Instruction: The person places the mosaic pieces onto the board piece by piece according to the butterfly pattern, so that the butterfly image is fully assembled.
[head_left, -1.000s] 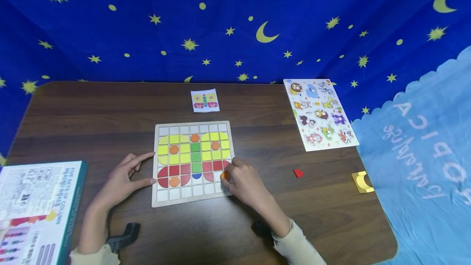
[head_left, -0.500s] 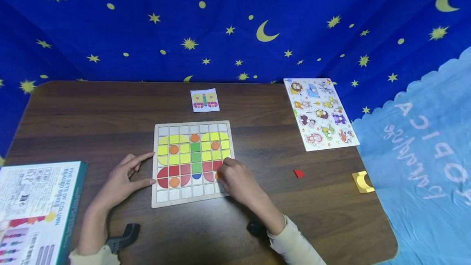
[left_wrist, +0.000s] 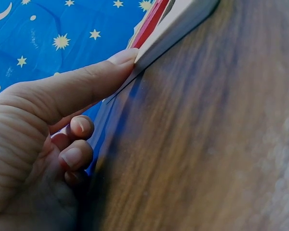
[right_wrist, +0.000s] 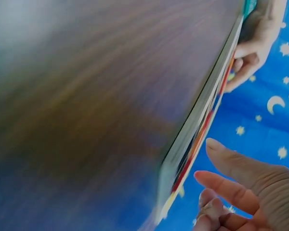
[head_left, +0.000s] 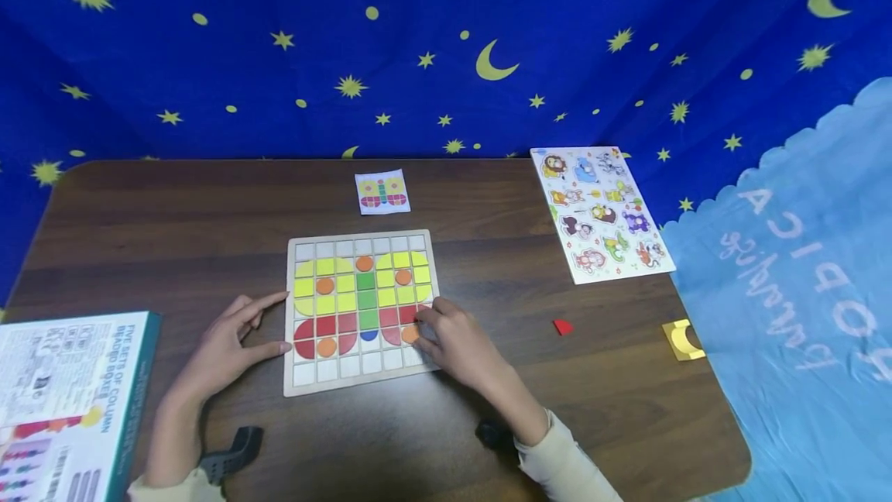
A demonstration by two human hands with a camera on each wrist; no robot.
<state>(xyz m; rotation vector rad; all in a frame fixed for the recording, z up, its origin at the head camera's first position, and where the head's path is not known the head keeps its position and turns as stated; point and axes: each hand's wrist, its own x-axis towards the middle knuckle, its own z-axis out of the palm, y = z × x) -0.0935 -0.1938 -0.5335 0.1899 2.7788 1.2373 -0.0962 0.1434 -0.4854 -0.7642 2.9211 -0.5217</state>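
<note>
A wooden grid board (head_left: 334,392) holds colored tiles that form a butterfly: yellow wings, green squares down the middle, red lower wings and orange discs. My left hand (head_left: 226,347) steadies the board's left edge with thumb and forefinger spread; the left wrist view shows the thumb (left_wrist: 94,84) against the frame. Over the lower right corner is my right hand (head_left: 460,343), its fingertips beside an orange disc (head_left: 410,334) lying in a cell. In the right wrist view thumb (right_wrist: 236,163) and forefinger stand apart with nothing between them. The hand hides the cells under it.
A small butterfly picture card (head_left: 382,192) lies behind the board. To the right are a loose red quarter-circle tile (head_left: 563,327), a yellow cut-out piece (head_left: 683,340) and an animal puzzle board (head_left: 602,215). A boxed set (head_left: 77,409) lies at the left.
My right hand has moved slightly left, and its fingers have parted from the orange disc, which now lies in a cell. The left hand stays at the board's edge.
</note>
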